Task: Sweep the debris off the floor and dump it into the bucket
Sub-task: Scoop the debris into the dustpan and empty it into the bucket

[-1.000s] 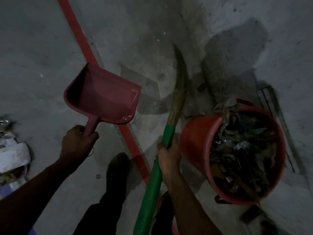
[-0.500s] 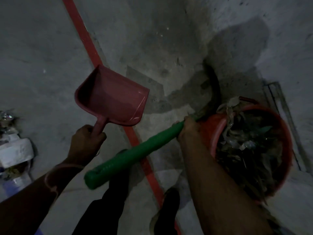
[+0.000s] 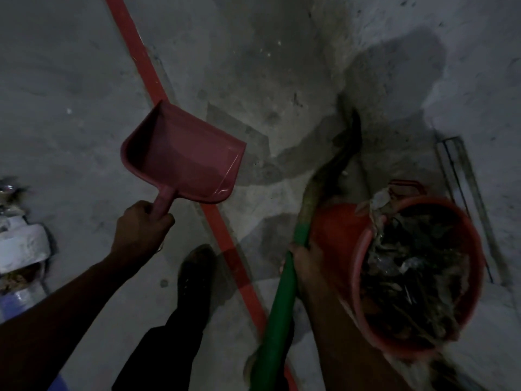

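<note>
Debris (image 3: 408,266) fills the round red plastic bucket (image 3: 338,235) at right on rough grey concrete floor (image 3: 70,66), open floor beyond. Left hand (image 3: 141,230) grips the pink dustpan (image 3: 183,156) handle; right hand (image 3: 303,258) grips the green-handled broom (image 3: 282,306) beside the bucket rim.

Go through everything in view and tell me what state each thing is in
dustpan: empty, held off the floor by the left hand
broom: gripped by the right hand, bristles beside the bucket
bucket: upright, full of debris
</note>
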`<state>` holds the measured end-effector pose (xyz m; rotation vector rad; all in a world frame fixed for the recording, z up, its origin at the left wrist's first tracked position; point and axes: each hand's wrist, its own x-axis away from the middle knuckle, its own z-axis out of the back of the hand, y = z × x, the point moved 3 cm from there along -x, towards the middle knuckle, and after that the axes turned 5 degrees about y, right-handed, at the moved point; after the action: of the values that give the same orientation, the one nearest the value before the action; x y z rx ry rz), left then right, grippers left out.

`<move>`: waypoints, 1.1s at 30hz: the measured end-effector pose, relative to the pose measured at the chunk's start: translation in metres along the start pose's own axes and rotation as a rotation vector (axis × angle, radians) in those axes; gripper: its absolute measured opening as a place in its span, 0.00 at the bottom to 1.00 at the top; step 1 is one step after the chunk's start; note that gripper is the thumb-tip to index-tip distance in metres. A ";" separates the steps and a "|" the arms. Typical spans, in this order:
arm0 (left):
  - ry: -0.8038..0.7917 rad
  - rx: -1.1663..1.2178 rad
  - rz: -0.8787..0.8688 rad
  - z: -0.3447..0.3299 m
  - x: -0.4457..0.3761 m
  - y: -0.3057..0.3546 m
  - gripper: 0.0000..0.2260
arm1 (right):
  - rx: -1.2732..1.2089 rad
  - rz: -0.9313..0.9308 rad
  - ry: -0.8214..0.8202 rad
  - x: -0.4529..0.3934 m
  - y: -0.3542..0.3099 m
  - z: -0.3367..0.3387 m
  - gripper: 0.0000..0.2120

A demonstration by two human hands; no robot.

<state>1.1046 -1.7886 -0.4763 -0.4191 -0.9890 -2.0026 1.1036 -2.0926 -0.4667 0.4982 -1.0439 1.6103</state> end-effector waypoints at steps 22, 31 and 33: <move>0.021 0.012 0.032 -0.011 0.021 -0.014 0.07 | 0.516 0.356 -0.155 -0.013 -0.002 -0.003 0.22; 0.061 0.016 0.115 0.013 0.025 -0.038 0.08 | 0.456 0.490 -0.077 0.015 -0.010 0.013 0.24; 0.083 0.031 0.125 0.016 0.024 -0.044 0.08 | 0.425 0.496 -0.118 -0.002 -0.036 0.002 0.21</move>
<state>1.0543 -1.7749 -0.4734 -0.3687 -0.9184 -1.8757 1.1372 -2.0946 -0.4538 0.6554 -0.9577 2.2909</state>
